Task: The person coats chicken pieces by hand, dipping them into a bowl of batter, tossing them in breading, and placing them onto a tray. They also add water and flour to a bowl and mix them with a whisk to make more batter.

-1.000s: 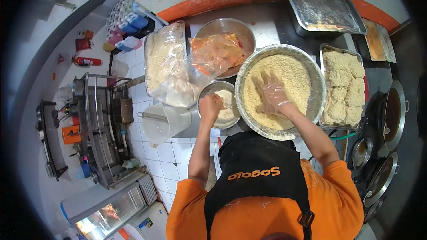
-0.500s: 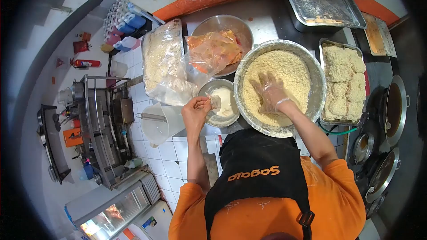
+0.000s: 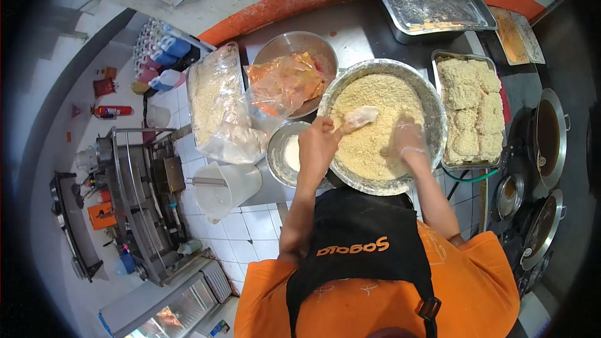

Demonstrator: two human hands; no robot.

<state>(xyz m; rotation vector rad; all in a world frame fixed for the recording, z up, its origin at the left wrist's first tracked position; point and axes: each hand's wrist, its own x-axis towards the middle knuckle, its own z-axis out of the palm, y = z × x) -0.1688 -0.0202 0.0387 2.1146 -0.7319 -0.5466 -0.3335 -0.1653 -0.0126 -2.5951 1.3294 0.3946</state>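
A large metal bowl (image 3: 438, 126) holds pale yellow crumbs (image 3: 375, 94). Over its left side my left hand (image 3: 320, 144) pinches a pale, batter-coated piece (image 3: 360, 117) that looks like chicken. My right hand (image 3: 410, 141), in a clear glove, is in the crumbs at the right side of the bowl, its fingers blurred. The small bowl of white batter (image 3: 291, 153) stands left of the large one, partly behind my left hand. On the right, a tray (image 3: 471, 166) carries several crumb-coated pieces (image 3: 465, 116).
Behind the batter bowl, a metal bowl (image 3: 294, 39) holds a plastic bag of orange-red pieces (image 3: 288, 78). A bagged crumb tray (image 3: 216, 94) and a white tub (image 3: 228, 188) are left. An upper metal tray (image 3: 432, 0) stands at the back; pans (image 3: 549, 141) are at the right.
My left hand has moved right from the batter bowl to the crumb bowl with the coated piece. My right hand has shifted toward the right side of the crumbs. The view has turned slightly.
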